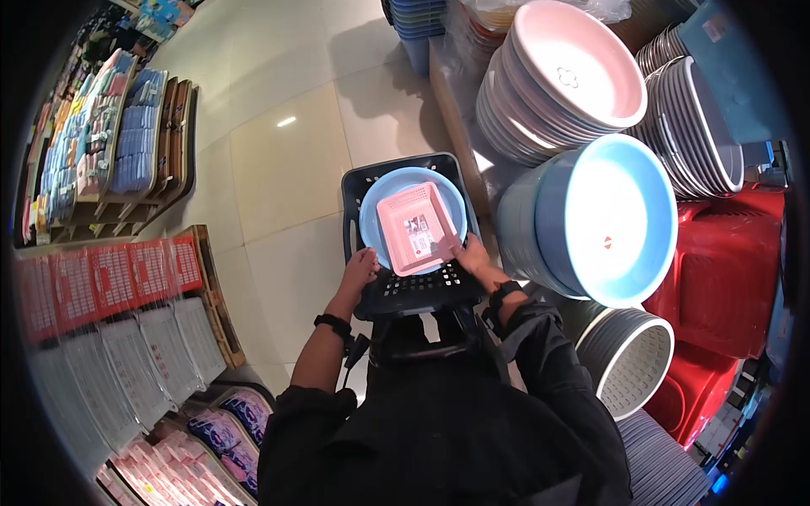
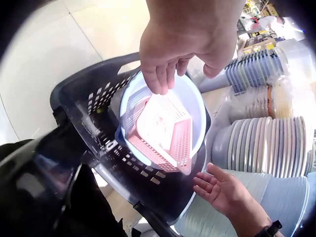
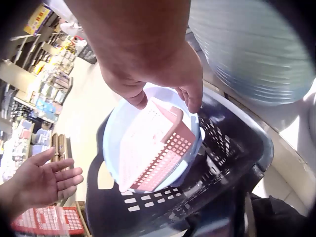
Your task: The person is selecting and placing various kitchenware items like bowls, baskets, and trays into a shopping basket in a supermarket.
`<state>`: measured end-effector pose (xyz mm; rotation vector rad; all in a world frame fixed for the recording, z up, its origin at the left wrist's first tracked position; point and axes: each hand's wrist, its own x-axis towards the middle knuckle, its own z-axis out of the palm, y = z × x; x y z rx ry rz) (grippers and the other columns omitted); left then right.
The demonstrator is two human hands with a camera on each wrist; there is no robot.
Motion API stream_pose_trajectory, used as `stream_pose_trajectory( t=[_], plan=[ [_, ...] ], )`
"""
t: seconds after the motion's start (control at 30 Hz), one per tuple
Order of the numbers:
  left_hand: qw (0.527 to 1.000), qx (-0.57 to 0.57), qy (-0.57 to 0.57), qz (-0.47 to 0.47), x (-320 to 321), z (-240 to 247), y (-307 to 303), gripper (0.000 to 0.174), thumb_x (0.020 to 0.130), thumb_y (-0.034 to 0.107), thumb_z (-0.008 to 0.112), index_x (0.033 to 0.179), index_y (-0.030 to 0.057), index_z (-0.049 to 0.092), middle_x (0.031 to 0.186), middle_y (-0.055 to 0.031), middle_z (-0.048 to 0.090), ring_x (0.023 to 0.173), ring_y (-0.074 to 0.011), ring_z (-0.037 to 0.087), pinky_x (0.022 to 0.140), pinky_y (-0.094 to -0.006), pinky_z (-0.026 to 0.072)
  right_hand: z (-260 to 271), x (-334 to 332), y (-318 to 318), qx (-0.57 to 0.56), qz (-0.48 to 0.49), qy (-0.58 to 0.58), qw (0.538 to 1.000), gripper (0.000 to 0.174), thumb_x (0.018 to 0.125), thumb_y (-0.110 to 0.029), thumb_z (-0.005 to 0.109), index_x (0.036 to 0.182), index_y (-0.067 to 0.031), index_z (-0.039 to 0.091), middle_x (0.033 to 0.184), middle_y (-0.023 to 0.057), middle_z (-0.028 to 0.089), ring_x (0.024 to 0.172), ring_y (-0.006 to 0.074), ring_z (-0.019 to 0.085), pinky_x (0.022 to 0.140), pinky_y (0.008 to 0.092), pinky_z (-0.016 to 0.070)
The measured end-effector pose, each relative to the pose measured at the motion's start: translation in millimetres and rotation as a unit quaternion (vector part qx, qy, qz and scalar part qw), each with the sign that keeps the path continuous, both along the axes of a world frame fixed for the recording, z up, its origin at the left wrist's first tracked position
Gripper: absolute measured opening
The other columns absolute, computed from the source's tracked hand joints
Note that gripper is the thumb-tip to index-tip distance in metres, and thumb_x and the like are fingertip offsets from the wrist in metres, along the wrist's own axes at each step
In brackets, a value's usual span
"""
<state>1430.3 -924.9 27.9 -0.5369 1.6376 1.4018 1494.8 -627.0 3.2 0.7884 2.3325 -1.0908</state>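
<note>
One pink basket (image 1: 395, 228), slotted walls, printed label (image 1: 419, 238) on the bottom, lying inside a light blue basin (image 1: 369, 223), between left hand (image 1: 361, 266) and right hand (image 1: 478, 257). Near corner out at the basin's rim. Under basin and fingers alike: a black shopping basket (image 2: 71, 91), perforated.

Left fingers: loosely bent, pointing down, slightly apart from one another, thumb well clear of them; nothing grasped. Just beside the near left part of the basin in the head view.

Right fingers: relaxed, thumb standing away from the rest; nothing grasped. Just beside the pink basket's near right corner. Cannot tell from the head view whether touching; a narrow gap visible in the left wrist view.

Black wristband (image 1: 333, 325) behind left fingers; another behind the right.

To the right of the right fingers: a stack of blue basins (image 1: 607, 223), near. Beyond those, farther forward, a stack of pink basins (image 1: 578, 63). Nearer the body, nested white baskets (image 1: 629, 363). Farther right, glossy red plastic (image 1: 730, 278).

Well left of the left fingers: red packs (image 1: 110, 282) in a row, pale tiled floor (image 1: 287, 160) in between.
</note>
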Motion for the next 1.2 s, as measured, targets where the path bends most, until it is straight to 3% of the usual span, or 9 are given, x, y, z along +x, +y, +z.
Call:
stream_pose_trajectory(
  t=[0.27, 0.53, 0.6, 0.67, 0.7, 0.87, 0.93, 1.07, 1.2],
  plan=[
    [0.995, -0.052, -0.085, -0.019, 10.7, -70.8, 38.0, 0.076, 0.091, 0.043, 0.058, 0.145, -0.0023, 0.03, 0.136, -0.0135, 0.049, 0.121, -0.0246, 0.052, 0.095, -0.0412, 0.0456, -64.2, -1.3, -12.4, 0.023, -0.116, -0.131, 0.984, 0.048, 0.081, -0.028, 0.065, 0.116, 0.0035, 0.058, 0.109, 0.0245, 0.066, 0.106, 0.038, 0.064, 0.091, 0.0431, 0.0489],
    [0.989, 0.019, -0.133, 0.068, 24.3, -108.6, 18.8, 0.049, 0.095, 0.025, 0.053, 0.135, -0.0015, 0.046, 0.123, -0.0129, 0.059, 0.109, -0.0222, 0.058, 0.089, -0.04, 0.0466, -38.2, 0.9, -15.2, -0.035, 0.032, -0.172, 0.984, 0.049, 0.081, -0.027, 0.06, 0.118, 0.0032, 0.056, 0.113, 0.0282, 0.063, 0.108, 0.041, 0.061, 0.094, 0.0438, 0.0474],
    [0.995, 0.026, -0.085, 0.048, 24.9, -105.7, 12.1, 0.041, 0.095, 0.014, 0.049, 0.132, -0.0037, 0.047, 0.118, -0.0131, 0.063, 0.1, -0.0229, 0.065, 0.086, -0.0328, 0.0525, -33.8, 8.4, -6.8, -0.095, 0.031, -0.131, 0.986, 0.051, 0.085, -0.036, 0.06, 0.12, 0.0012, 0.055, 0.106, 0.0207, 0.067, 0.097, 0.0346, 0.066, 0.088, 0.044, 0.0493],
    [0.993, 0.058, -0.068, 0.076, 28.1, -95.0, 2.8, 0.041, 0.094, 0.012, 0.049, 0.131, -0.0051, 0.049, 0.119, -0.015, 0.063, 0.103, -0.0239, 0.064, 0.088, -0.0336, 0.0507, -35.8, 11.5, 2.2, -0.384, -0.291, -0.178, 0.858, 0.052, 0.09, -0.041, 0.059, 0.123, -0.0015, 0.053, 0.097, 0.0095, 0.066, 0.084, 0.0231, 0.064, 0.076, 0.0392, 0.0509],
    [0.992, 0.081, -0.058, 0.077, 28.0, -83.7, -2.4, 0.041, 0.094, 0.012, 0.049, 0.13, -0.0057, 0.049, 0.119, -0.0152, 0.062, 0.104, -0.0239, 0.064, 0.09, -0.0339, 0.0496, -29.4, 10.0, 0.9, -0.316, -0.34, -0.163, 0.871, 0.051, 0.093, -0.042, 0.058, 0.125, -0.004, 0.052, 0.094, 0.0033, 0.063, 0.075, 0.0156, 0.057, 0.068, 0.0318, 0.0491],
    [0.991, 0.08, -0.046, 0.092, 23.7, -16.7, -27.6, 0.039, 0.092, 0.014, 0.053, 0.126, -0.0061, 0.052, 0.113, -0.0118, 0.063, 0.101, -0.0199, 0.061, 0.09, -0.0332, 0.0467, -96.3, 12.3, -0.7, -0.259, -0.292, -0.176, 0.904, 0.047, 0.09, -0.029, 0.063, 0.126, -0.0025, 0.05, 0.106, 0.0114, 0.063, 0.089, 0.0219, 0.061, 0.071, 0.0369, 0.0509],
    [0.991, 0.054, -0.04, 0.112, 26.0, -6.2, -40.8, 0.039, 0.092, 0.016, 0.055, 0.125, -0.006, 0.052, 0.112, -0.011, 0.063, 0.1, -0.0193, 0.06, 0.09, -0.033, 0.0467, -95.8, -2.7, -12.7, -0.278, -0.301, -0.17, 0.896, 0.057, 0.09, -0.03, 0.064, 0.136, -0.0042, 0.042, 0.138, 0.0179, 0.046, 0.124, 0.0335, 0.047, 0.099, 0.0488, 0.0425],
    [0.984, 0.038, -0.002, 0.176, 34.5, -3.0, -73.3, 0.04, 0.093, 0.017, 0.056, 0.126, -0.0043, 0.052, 0.114, -0.0106, 0.063, 0.101, -0.0197, 0.06, 0.09, -0.0325, 0.047, -120.7, -7.1, -32.7, -0.057, -0.307, -0.073, 0.947, 0.043, 0.083, -0.019, 0.069, 0.117, 0.0031, 0.057, 0.103, 0.0184, 0.067, 0.091, 0.0289, 0.066, 0.08, 0.041, 0.053],
    [0.969, 0.016, 0.042, 0.244, 40.3, 15.9, -94.9, 0.043, 0.093, 0.015, 0.056, 0.13, -0.0045, 0.049, 0.12, -0.0114, 0.06, 0.106, -0.0209, 0.059, 0.094, -0.0335, 0.0453, -103.6, -17.5, -35.8, -0.148, -0.331, -0.003, 0.932, 0.033, 0.081, -0.019, 0.067, 0.105, 0.0034, 0.064, 0.098, 0.0192, 0.07, 0.091, 0.0304, 0.068, 0.083, 0.0389, 0.0513]
  ],
)
